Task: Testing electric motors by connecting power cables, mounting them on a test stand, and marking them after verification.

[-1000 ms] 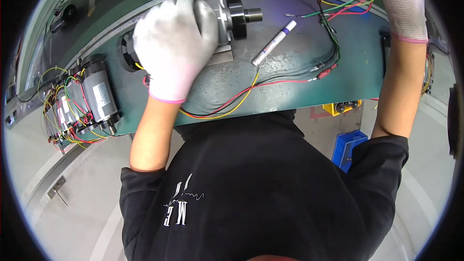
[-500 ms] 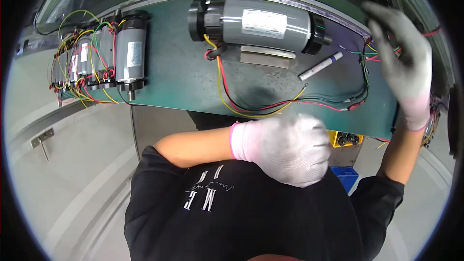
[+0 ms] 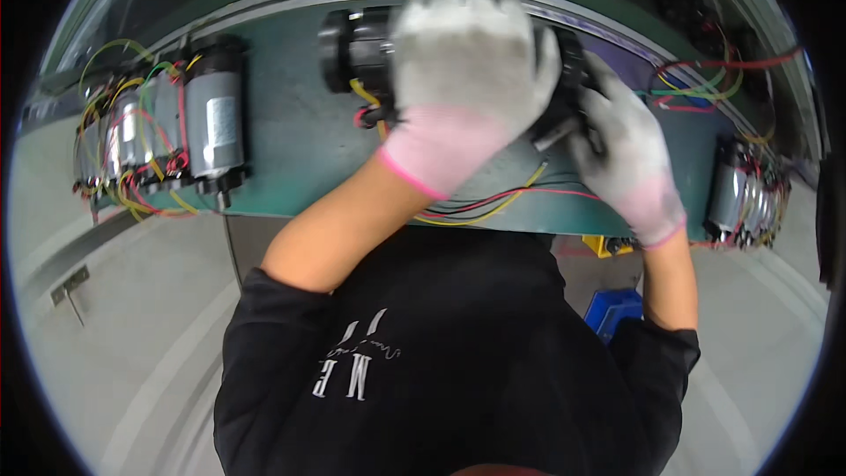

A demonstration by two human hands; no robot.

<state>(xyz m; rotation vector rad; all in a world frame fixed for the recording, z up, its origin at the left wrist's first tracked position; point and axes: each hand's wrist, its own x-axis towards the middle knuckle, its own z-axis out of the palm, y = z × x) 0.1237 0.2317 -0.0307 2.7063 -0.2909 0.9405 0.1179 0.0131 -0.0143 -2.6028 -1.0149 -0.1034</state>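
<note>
A large cylindrical electric motor [image 3: 368, 46] lies across the green bench, its black left end showing and most of its grey body hidden by my hand. My gloved left hand [image 3: 467, 57] lies over the body, fingers wrapped toward the far side. At the motor's right end is my gloved right hand [image 3: 621, 137], fingers curled around something dark that blur and the glove keep from being made out. Yellow, red and black leads [image 3: 480, 210] run from the motor along the bench's near edge and pass under my right hand.
Several smaller grey motors with tangled wires [image 3: 216, 123] stand at the left. Another wired group [image 3: 745, 198] sits at the right edge. Red and green cables [image 3: 714, 88] hang at the back right. Below the bench are a yellow bin [image 3: 604, 247] and a blue bin [image 3: 612, 310].
My left hand has moved up from before my body onto the motor. My right hand has come from the far right cables to the motor's right end. The marker pen is no longer plainly visible.
</note>
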